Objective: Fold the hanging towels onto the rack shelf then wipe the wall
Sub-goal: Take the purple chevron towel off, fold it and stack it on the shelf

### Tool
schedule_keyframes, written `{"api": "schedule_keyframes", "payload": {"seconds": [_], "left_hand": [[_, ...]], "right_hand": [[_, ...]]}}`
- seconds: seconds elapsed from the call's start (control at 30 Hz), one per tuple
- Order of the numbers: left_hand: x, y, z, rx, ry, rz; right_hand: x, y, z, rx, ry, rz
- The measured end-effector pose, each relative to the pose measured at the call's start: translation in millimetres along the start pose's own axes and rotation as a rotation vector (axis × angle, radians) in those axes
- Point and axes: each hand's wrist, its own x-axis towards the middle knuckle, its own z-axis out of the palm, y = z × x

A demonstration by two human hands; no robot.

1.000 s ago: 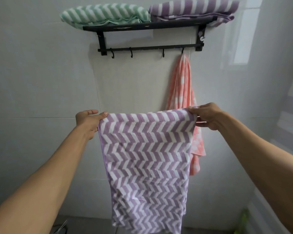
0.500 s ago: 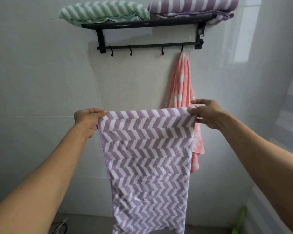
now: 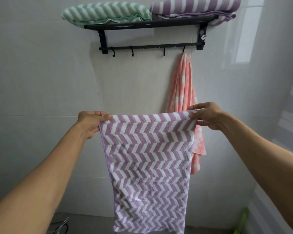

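Purple towel: I hold a purple towel (image 3: 149,166) with white zigzag stripes up in front of me. It hangs straight down, flat and wide, and its top edge runs level between my hands. Its bottom end is near the floor.
Left hand: My left hand (image 3: 90,123) pinches the top left corner of the purple towel. My thumb lies on the front and my fingers curl behind it.
Right hand: My right hand (image 3: 208,115) pinches the top right corner of the same towel. My fingers are bent around the edge.
Pink towel: A pink towel (image 3: 184,102) with white spots hangs from the hook on the right end of the rack. It is bunched up and long. Part of it is hidden behind my purple towel.
Rack shelf: The black rack shelf (image 3: 150,24) is high on the wall (image 3: 41,73), above my hands. A folded green striped towel (image 3: 105,12) lies on its left side. A folded purple striped towel (image 3: 194,5) lies on its right side, touching the green one.
Hooks: Three hooks (image 3: 132,52) under the shelf are bare.
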Motion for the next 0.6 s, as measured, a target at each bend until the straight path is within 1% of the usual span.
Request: {"api": "schedule_keyframes", "payload": {"seconds": [0.07, 0.2, 0.33, 0.5, 0.6], "left_hand": [[1, 2, -3, -0.014, -0.026, 0.003], [3, -4, -6, 0.019, -0.011, -0.013], [10, -11, -7, 0.036, -0.01, -0.002], [10, -9, -7, 0.181, -0.027, 0.027], [11, -12, -7, 0.298, -0.029, 0.031]], "right_hand": [[1, 1, -1, 0.023, 0.026, -0.008], [1, 11, -2, -0.05, 0.003, 0.045], [1, 11, 0, -0.01, 0.031, 0.014], [-2, 5, 0, -0.008, -0.03, 0.033], [-4, 4, 0, -0.097, -0.046, 0.026]]}}
